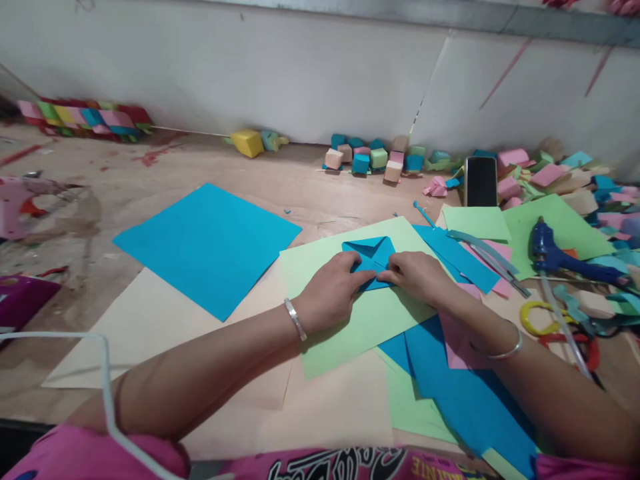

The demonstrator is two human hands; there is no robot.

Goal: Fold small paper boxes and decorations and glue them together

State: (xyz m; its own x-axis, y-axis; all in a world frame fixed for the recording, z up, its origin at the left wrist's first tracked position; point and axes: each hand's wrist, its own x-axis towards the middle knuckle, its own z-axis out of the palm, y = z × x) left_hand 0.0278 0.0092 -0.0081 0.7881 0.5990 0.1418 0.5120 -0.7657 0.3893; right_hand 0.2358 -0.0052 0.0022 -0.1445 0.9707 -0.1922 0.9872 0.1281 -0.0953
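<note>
1. Folded blue paper, partly creased into a pointed form, lies on a light green sheet on the surface.
2. Left hand and right hand, fingers narrow, press down its near edge from either side.
3. Step in hand, by judgement: setting a crease; next calls for firm, even pressure along the fold.
4. Flat blue sheet lies to the left, apart.

matt blue folded paper, matt green paper sheet
</note>
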